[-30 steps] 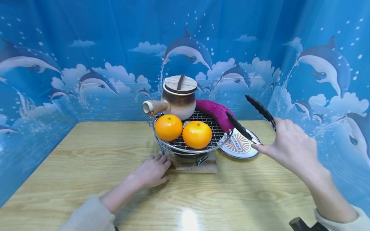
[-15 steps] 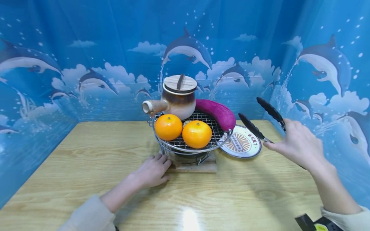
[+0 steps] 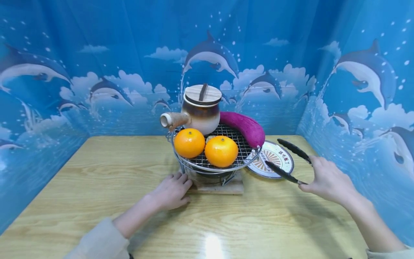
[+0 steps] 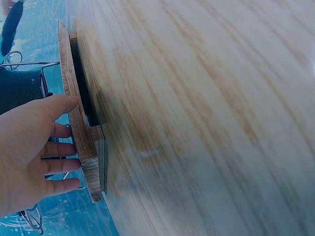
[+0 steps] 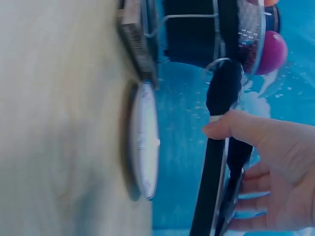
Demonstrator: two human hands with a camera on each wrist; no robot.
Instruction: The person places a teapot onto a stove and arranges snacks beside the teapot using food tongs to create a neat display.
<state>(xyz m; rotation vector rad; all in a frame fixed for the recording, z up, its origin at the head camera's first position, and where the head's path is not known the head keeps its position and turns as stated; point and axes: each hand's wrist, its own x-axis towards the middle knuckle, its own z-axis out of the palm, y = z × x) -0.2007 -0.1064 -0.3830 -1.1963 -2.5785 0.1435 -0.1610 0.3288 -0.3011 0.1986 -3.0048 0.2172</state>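
Observation:
My right hand (image 3: pixel 331 180) holds a pair of black-tipped tongs (image 3: pixel 280 170), thumb on one arm and fingers on the other. The tongs' ends are spread apart over the plate (image 3: pixel 274 158), with nothing between them. Beside the stove, my left hand (image 3: pixel 171 192) rests at the left end of the wooden board (image 3: pixel 221 189); in the left wrist view its fingers lie fairly straight against the board's edge. On the round wire grill (image 3: pixel 240 142) sit two oranges (image 3: pixel 189 143), a purple eggplant (image 3: pixel 244 126) and a lidded clay pot (image 3: pixel 204 118) with a side handle.
A dark stove body (image 3: pixel 210 174) on wire legs stands on the board, under the grill. The pot's handle (image 3: pixel 174 119) juts out past the grill's left side. Behind the wooden table (image 3: pixel 123 162) hangs a blue dolphin-print curtain (image 3: pixel 136 54).
The tongs first draw back to the right from beside the eggplant, then drop lower over the plate with my right hand. My left hand stays where it was.

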